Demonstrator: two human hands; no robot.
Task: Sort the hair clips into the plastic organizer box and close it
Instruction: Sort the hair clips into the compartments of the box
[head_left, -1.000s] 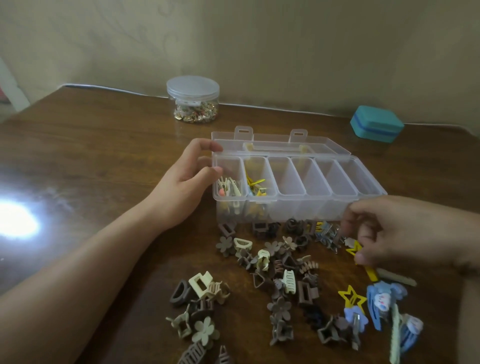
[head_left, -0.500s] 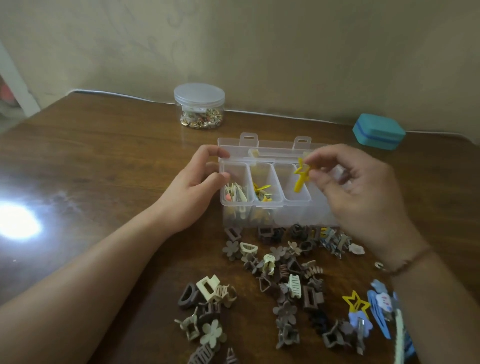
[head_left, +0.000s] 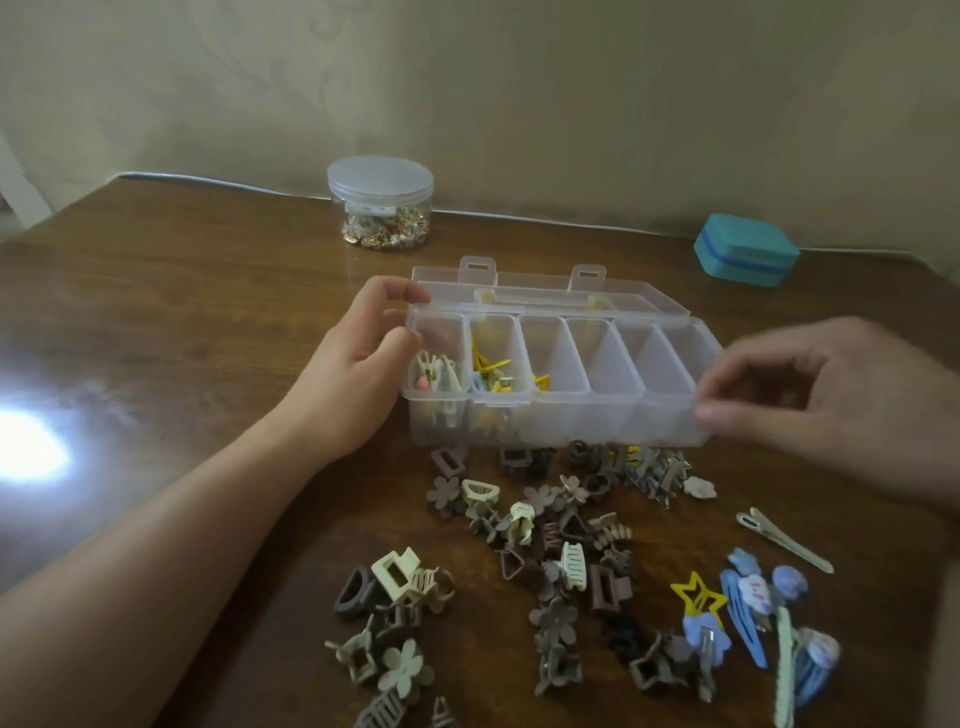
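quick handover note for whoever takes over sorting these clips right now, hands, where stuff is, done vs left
Left hand: its grip holds the left end of the organizer box, steadying it.
Right hand: empty, fingers loosely curled, by the box's right end; blurred.
Box: lid open, lying back behind it. First compartment holds pale clips, second holds yellow clips, a yellow piece sits in the third; the others look empty.
Left: the pile of brown and beige claw clips, the yellow star clip and blue clips on the table; then close the lid.
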